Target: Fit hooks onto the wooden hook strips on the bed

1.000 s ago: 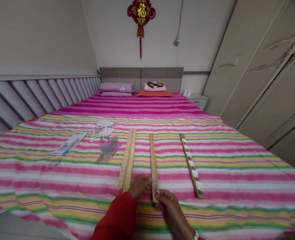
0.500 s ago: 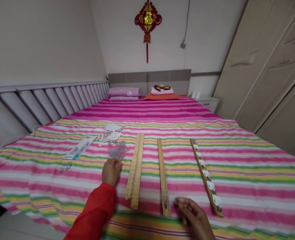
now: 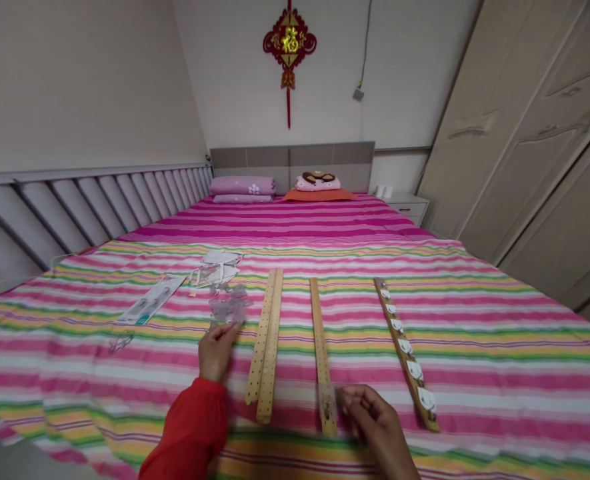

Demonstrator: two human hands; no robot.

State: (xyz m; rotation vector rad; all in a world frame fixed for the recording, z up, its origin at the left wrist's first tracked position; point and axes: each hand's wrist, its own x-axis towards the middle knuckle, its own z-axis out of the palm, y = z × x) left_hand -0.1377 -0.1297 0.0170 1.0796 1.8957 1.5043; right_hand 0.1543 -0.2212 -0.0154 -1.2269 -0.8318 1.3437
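Observation:
My left hand (image 3: 215,351) has thumb and forefinger pinched together at the near edge of a small heap of clear plastic pieces (image 3: 229,305); whatever the fingertips hold is too small to make out. Beside the near end of a single wooden strip (image 3: 319,333), my right hand (image 3: 372,417) is closed with its fingers curled, and anything in them cannot be made out. A clear plastic piece with a small metal part (image 3: 327,402) lies on that strip. Between the hands, two perforated wooden strips (image 3: 266,347) lie side by side.
Right of my right hand lies a wooden strip with several white hooks (image 3: 405,348). To the left are torn packaging (image 3: 219,267), a long flat package (image 3: 152,300) and a small tangle of thin wire-like pieces (image 3: 121,341). Everything lies on a striped bedsheet (image 3: 485,373).
My right hand has come closer to the clear plastic piece on the single strip. My left hand's fingertips stay at the plastic heap. The whole view has shifted slightly.

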